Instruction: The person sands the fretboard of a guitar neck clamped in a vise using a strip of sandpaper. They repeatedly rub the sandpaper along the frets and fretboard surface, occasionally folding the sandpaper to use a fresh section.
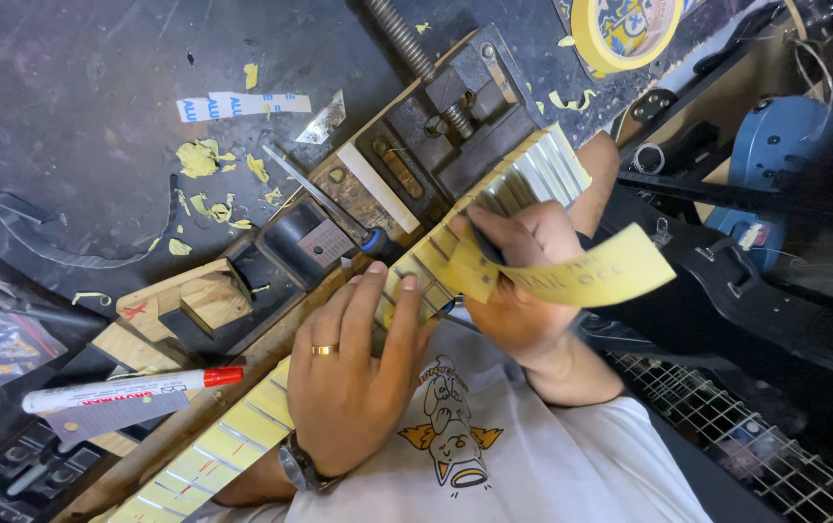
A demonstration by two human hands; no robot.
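A guitar neck [232, 441] with metal frets lies diagonally along the bench edge, its fretboard covered in yellow masking tape. My left hand [353, 373], wearing a ring and a wristwatch, lies flat on the fretboard with its fingertips pressing the tape near a fret. My right hand [523, 281] grips a dark tool and a loose strip of yellow tape [581, 276], which curls off to the right. The fingers hide the tool's tip.
A bench vise [445, 126] stands behind the neck. A white marker with a red cap [131, 387] lies at the left beside wooden blocks [189, 300]. A yellow tape roll [624, 29] sits at the top right. Tape scraps litter the dark bench [77, 107]. A blue guitar body [784, 145] rests at right.
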